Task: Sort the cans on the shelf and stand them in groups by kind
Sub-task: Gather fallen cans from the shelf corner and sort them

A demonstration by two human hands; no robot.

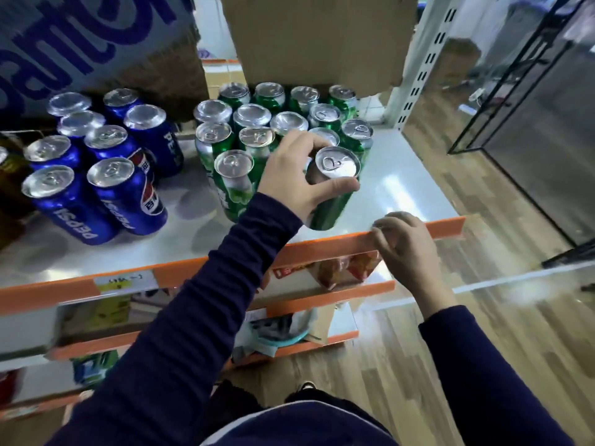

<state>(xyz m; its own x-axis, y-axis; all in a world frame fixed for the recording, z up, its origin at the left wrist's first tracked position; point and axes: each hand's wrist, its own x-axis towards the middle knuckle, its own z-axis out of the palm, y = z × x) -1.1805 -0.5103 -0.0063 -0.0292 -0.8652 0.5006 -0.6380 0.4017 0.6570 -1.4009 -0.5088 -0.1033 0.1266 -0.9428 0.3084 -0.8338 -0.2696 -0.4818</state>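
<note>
On the white shelf top (402, 175), several green cans (254, 115) stand upright in a tight group at the middle. Several blue Pepsi cans (109, 188) stand in their own group to the left. My left hand (289, 178) grips a green can (335, 191) near its silver top, at the front right corner of the green group. This can tilts slightly and sits close to the shelf's front. My right hand (402, 243) is at the shelf's orange front edge (322, 249), fingers curled. It is blurred, so I cannot tell whether it holds anything.
A brown cardboard box (322, 37) hangs over the back of the green group, and a printed box (80, 43) stands behind the blue cans. A dark can (6, 175) shows at the far left. Lower shelves hold snack packets (351, 268). Wooden floor lies to the right.
</note>
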